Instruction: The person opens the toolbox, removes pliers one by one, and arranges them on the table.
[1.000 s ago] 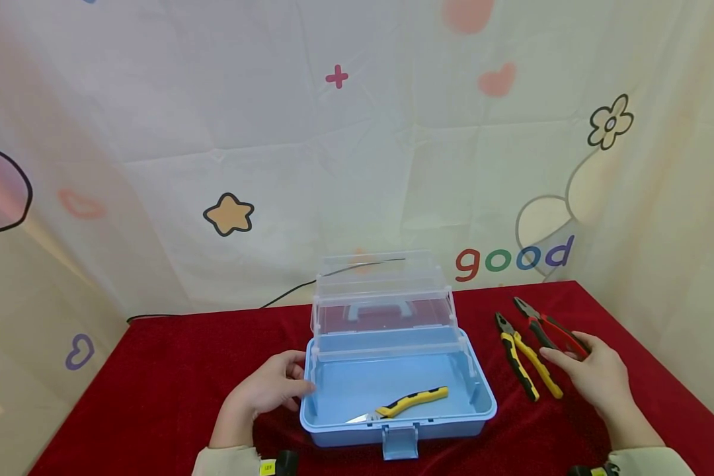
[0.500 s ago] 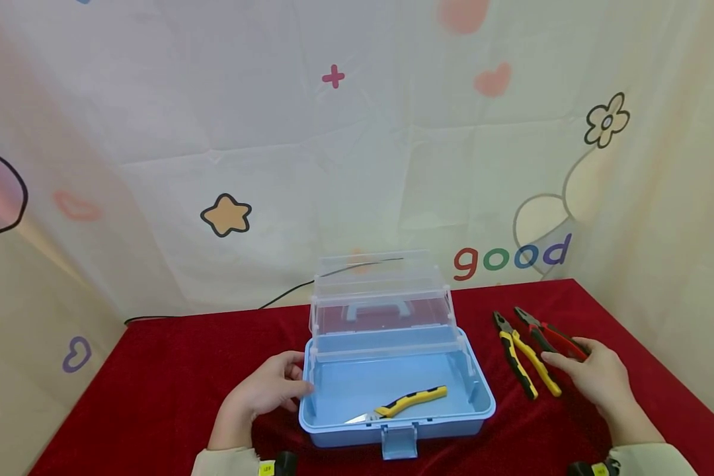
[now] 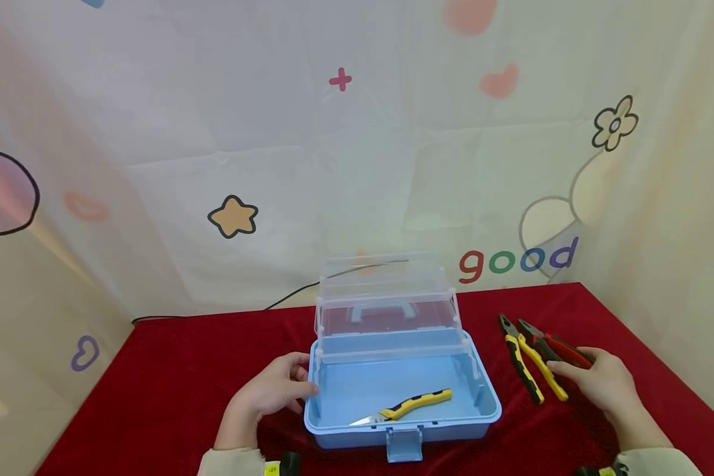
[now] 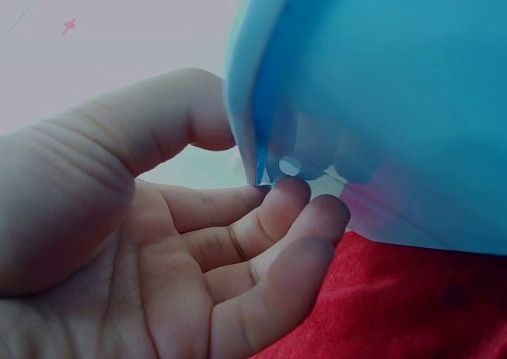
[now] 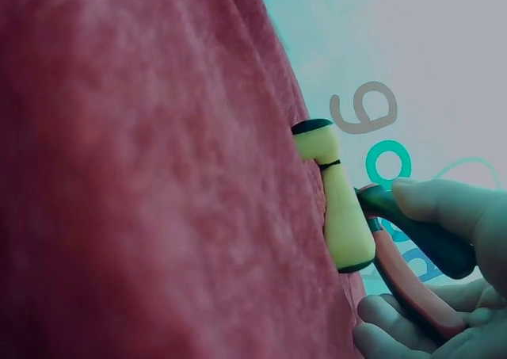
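A light blue toolbox [image 3: 401, 433] stands with its clear lid raised, and a yellow-black tool [image 3: 419, 402] lies inside. At the box's left side, my left hand [image 3: 274, 390] holds the rim, thumb on top and fingers bent below, as the left wrist view [image 4: 182, 216] shows. My right hand [image 3: 609, 383] grips the handles of red-black pliers [image 3: 562, 348]; in the right wrist view the thumb lies on the dark handle [image 5: 428, 236] and fingers are around the red one [image 5: 408, 284]. Yellow-black pliers [image 3: 529, 360] lie just left of them, handles spread.
A dark red cloth [image 3: 196, 370] covers the table. Behind it hangs a pale printed curtain [image 3: 274, 132], with a thin black cable [image 3: 291, 293] along the table's back edge. The box's latch [image 3: 404, 445] hangs down in front.
The red-black pliers have come slightly nearer to me along with my right hand, their head now closer to the yellow-black pliers. My left hand has kept its place at the box.
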Demonstrator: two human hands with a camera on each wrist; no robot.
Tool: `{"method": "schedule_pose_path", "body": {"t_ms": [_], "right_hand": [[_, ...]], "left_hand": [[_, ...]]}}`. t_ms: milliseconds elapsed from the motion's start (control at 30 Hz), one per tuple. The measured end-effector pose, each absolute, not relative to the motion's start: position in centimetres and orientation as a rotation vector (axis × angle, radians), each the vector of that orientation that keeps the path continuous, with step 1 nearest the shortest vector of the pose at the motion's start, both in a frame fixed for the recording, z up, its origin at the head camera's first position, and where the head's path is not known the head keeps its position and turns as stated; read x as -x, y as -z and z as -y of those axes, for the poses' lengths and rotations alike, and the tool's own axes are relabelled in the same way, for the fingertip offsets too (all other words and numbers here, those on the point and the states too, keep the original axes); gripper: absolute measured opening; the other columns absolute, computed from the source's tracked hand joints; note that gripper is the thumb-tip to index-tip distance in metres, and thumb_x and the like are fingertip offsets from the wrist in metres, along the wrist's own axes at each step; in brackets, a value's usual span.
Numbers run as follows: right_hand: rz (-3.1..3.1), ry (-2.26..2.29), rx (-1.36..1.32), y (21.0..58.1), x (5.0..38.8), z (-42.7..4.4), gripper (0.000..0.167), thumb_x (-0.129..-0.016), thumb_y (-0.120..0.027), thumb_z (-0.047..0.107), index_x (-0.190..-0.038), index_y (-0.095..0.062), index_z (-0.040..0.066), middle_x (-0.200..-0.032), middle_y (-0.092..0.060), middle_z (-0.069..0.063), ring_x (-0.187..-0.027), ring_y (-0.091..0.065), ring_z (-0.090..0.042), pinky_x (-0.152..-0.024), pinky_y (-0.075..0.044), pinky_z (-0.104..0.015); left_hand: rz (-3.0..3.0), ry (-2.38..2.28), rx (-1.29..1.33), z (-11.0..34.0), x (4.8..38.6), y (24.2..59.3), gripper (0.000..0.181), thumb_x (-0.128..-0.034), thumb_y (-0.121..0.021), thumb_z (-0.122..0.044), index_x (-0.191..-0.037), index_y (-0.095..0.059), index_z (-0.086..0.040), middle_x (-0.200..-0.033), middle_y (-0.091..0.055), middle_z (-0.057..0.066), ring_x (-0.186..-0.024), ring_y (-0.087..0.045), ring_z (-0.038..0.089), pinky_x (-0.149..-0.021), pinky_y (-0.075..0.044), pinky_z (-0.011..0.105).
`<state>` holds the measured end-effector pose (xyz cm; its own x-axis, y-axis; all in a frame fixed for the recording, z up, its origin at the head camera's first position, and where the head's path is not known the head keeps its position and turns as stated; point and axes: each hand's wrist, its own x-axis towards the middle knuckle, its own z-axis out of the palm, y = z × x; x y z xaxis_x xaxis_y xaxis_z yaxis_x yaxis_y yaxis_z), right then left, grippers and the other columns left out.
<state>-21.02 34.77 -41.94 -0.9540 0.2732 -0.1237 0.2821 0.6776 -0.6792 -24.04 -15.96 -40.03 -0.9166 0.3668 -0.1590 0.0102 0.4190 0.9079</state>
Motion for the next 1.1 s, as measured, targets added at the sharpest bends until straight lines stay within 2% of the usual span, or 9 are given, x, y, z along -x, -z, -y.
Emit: {"method": "schedule_pose_path", "body": {"t_ms": [133, 533, 867, 1100], "right_hand": [[-2.886, 1.124, -0.445, 41.8, 21.1, -35.3, 0.092, -0.082, -0.065, 0.052, -0.133, -0.033, -0.017, -0.124, -0.045, -0.038, -0.099, -0.051, -0.041, -0.064, -0.046, -0.029], [-2.880, 1.085, -0.392, 40.9, 22.3, -36.0, 0.091, -0.079, -0.068, 0.052, -0.128, -0.038, -0.019, -0.107, -0.055, -0.030, -0.081, -0.050, -0.026, -0.058, -0.046, -0.029], [-2.937, 0.953, -0.328, 40.1, 23.1, -35.7, 0.090, -0.078, -0.068, 0.053, -0.124, -0.042, -0.019, -0.109, -0.054, -0.034, -0.088, -0.052, -0.032, -0.066, -0.049, -0.035], [-2.942, 0.920, -0.335, 40.0, 23.4, -35.7, 0.090, -0.076, -0.069, 0.054, -0.123, -0.042, -0.019, -0.107, -0.055, -0.032, -0.086, -0.052, -0.031, -0.062, -0.046, -0.030]], "left_hand": [[-2.349, -1.492, -0.318, 15.8, 24.0, 40.0, 0.061, -0.0800, -0.068, -0.010, -0.132, -0.042, 0.008, -0.084, -0.057, 0.011, -0.071, -0.060, 0.018, -0.061, -0.058, 0.036], [-2.354, -1.498, -0.301, 15.7, 24.1, 40.1, 0.063, -0.0792, -0.070, -0.011, -0.132, -0.042, 0.007, -0.086, -0.057, 0.012, -0.072, -0.059, 0.019, -0.062, -0.059, 0.036], [-2.348, -1.495, -0.294, 15.8, 24.0, 40.2, 0.063, -0.0790, -0.070, -0.011, -0.133, -0.042, 0.007, -0.086, -0.057, 0.011, -0.073, -0.059, 0.019, -0.063, -0.059, 0.036], [-2.360, -1.489, -0.292, 15.8, 24.0, 39.9, 0.062, -0.0796, -0.069, -0.011, -0.133, -0.042, 0.007, -0.086, -0.058, 0.012, -0.072, -0.060, 0.019, -0.062, -0.059, 0.035]]}}
